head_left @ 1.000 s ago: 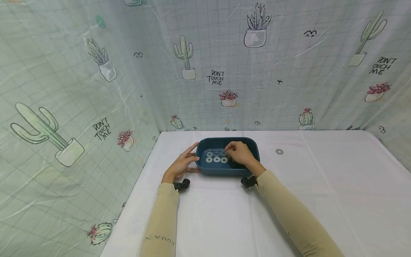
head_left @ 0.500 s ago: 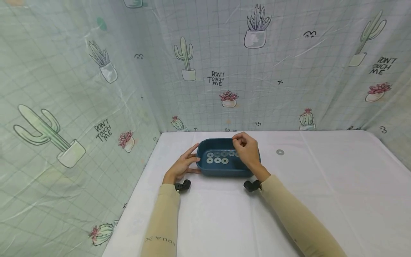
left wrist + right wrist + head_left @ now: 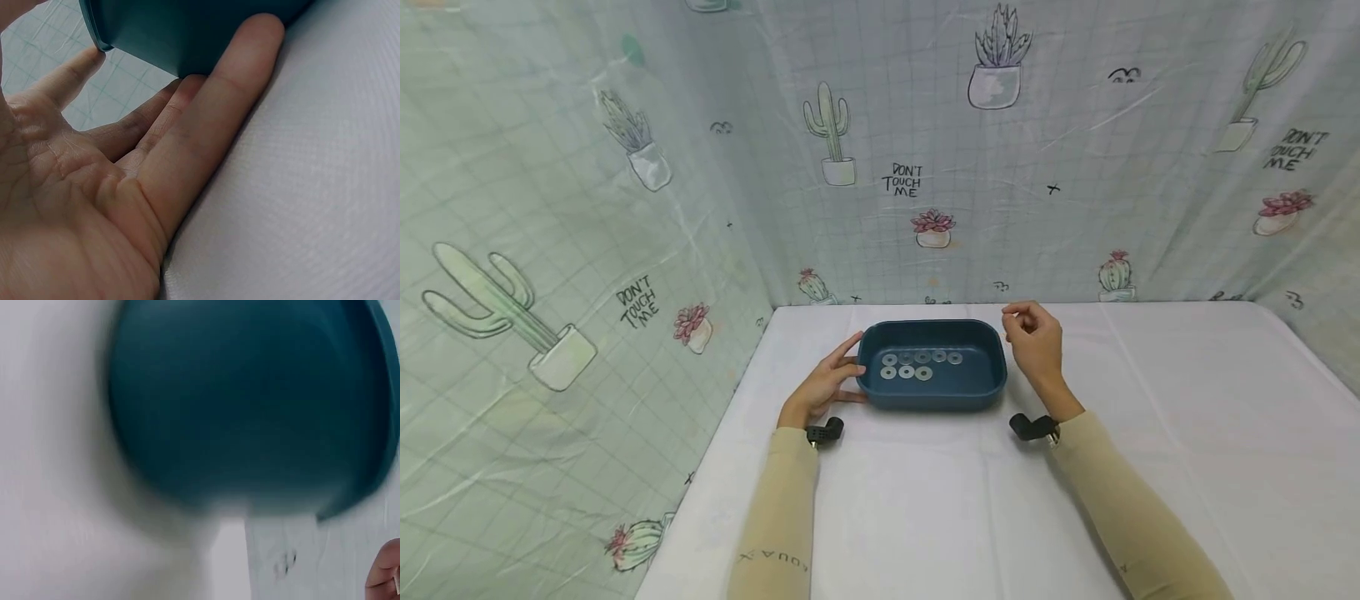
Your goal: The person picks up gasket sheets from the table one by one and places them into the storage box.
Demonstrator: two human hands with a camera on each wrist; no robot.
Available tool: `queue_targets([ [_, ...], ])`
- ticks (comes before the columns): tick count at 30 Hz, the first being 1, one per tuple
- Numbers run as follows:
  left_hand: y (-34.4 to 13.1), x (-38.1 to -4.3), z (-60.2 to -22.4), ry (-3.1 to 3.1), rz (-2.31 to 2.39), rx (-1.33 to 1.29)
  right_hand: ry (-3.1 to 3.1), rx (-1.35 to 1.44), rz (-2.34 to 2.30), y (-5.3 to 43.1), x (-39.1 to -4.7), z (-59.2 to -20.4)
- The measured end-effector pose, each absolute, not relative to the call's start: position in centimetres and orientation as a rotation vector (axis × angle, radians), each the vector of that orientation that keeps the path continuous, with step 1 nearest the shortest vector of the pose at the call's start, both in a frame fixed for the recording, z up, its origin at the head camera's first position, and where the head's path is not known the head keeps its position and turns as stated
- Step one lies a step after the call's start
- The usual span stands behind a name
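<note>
A dark teal tray (image 3: 932, 400) stands on the white table. Several flat metal washers (image 3: 923, 373) lie on its floor in two rows, toward the left. My left hand (image 3: 823, 390) rests against the tray's left end with fingers spread and mostly straight. In the left wrist view, the fingers (image 3: 194, 137) press along the tray wall (image 3: 175, 37), low by the table. To the right of the tray, my right hand (image 3: 1037, 346) hovers, thumb and forefinger bent toward each other. No object shows between them. In the right wrist view the tray's end (image 3: 237, 406) is blurred.
The white-covered table (image 3: 917, 508) reaches well past the tray on the right and in front. A cactus-print curtain (image 3: 880, 242) hangs behind the table and on the left. Small black cameras (image 3: 1033, 427) sit on both wrists.
My right hand has risen out of the tray and moved right, past its rim, uncovering more washers. It now covers the spot where a lone washer lay on the table. The left hand stays.
</note>
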State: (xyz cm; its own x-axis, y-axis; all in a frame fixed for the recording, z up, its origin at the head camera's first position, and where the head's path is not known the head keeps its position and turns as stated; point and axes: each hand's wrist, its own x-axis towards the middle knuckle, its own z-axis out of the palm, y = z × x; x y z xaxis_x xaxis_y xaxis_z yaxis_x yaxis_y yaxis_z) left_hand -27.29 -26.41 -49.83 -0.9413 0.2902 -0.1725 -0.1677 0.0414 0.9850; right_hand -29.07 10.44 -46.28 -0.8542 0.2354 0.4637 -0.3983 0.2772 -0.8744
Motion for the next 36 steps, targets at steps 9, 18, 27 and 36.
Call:
queue_targets([
  [9,-26.4,-27.3,-49.8,2.014,1.967,0.115,-2.191,-0.1,1.694,16.1,-30.4,-46.9],
  [18,-26.4,-27.3,-49.6,1.996,1.958,0.135,-2.598,-0.151,1.491,19.3,-30.4,-47.5],
  [27,-26.6,-27.4,-49.8,1.981,1.972,0.156,-2.967,-0.162,1.276,20.7,-30.7,-48.1],
  [36,-26.7,-27.5,-49.9,1.981,1.973,0.167,-3.123,-0.085,1.152,20.8,-30.8,-48.5],
])
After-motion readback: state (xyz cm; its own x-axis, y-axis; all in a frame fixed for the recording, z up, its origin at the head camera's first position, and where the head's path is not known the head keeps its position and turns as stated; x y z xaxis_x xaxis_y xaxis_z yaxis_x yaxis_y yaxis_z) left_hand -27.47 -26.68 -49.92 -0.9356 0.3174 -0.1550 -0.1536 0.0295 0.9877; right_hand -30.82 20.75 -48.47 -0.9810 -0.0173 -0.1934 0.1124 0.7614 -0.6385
